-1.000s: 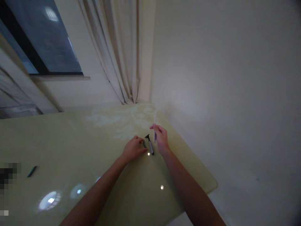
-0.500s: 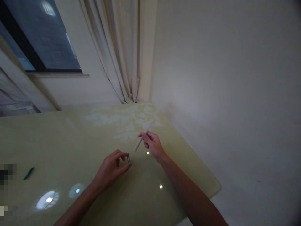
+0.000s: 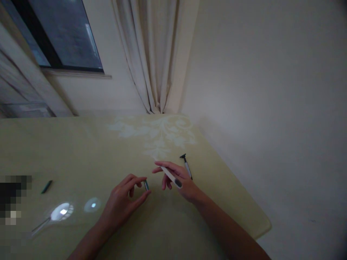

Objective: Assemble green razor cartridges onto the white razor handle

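Between the thumb and index finger of my left hand [image 3: 123,196] is a small, short green and silver cylinder [image 3: 146,185], held by its ends. To its right, my right hand [image 3: 176,178] holds a slim white stick-like tool [image 3: 168,174] with a dark end, lying across the fingers toward the thumb side. Just behind my right hand, a razor-shaped item [image 3: 187,166] with a black head and grey handle rests on the table [image 3: 108,155].
A small dark green object [image 3: 47,186] lies on the table at left. Nearer, a thin clear stick [image 3: 40,227] shows beside a light reflection. A blurred dark patch [image 3: 13,195] covers the left edge. Curtains [image 3: 151,54] and walls border the table's far and right sides.
The view has shifted, showing the razor-shaped item and the clear stick. In my right hand the white tool has turned, its dark end now toward me. My left hand keeps its pinch.
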Action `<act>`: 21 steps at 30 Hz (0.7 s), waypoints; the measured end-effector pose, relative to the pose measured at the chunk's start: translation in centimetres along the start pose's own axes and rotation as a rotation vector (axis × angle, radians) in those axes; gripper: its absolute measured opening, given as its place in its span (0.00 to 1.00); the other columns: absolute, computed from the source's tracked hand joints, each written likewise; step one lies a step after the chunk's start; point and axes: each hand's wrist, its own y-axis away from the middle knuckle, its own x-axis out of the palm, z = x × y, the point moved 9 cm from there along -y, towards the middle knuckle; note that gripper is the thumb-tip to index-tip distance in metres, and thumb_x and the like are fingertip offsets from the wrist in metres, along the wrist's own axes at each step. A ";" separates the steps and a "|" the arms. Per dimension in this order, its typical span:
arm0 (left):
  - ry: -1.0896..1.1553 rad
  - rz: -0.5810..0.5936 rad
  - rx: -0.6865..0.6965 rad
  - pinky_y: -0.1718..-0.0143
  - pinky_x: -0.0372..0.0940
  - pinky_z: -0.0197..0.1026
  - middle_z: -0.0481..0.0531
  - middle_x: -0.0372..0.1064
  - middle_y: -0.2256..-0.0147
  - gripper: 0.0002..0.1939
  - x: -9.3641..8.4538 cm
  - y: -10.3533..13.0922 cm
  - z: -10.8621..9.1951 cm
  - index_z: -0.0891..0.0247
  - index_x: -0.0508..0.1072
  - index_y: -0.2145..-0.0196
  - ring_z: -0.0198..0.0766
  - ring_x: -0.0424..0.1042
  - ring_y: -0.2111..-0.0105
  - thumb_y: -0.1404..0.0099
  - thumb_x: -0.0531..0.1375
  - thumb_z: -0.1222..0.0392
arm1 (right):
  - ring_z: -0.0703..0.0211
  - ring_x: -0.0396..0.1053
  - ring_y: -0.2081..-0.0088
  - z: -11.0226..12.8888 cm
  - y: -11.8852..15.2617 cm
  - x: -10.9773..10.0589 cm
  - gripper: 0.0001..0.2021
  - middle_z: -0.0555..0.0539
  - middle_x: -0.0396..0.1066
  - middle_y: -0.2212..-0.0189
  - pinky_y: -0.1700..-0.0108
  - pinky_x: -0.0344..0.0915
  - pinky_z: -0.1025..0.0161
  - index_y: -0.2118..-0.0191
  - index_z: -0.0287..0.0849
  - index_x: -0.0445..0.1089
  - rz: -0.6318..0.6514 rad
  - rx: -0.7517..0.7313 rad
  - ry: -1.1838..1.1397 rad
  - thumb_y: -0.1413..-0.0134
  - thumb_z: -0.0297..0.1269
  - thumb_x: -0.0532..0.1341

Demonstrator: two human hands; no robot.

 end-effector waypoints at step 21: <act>-0.184 -0.238 0.317 0.61 0.76 0.42 0.55 0.80 0.60 0.15 -1.9 2.3 -4.6 0.56 0.80 0.47 0.42 0.80 0.64 0.31 0.67 0.55 | 0.63 0.57 0.73 -2.0 1.0 1.3 0.18 0.53 0.63 0.74 0.70 0.54 0.64 0.62 0.42 0.75 -0.081 0.149 0.219 0.37 0.55 0.67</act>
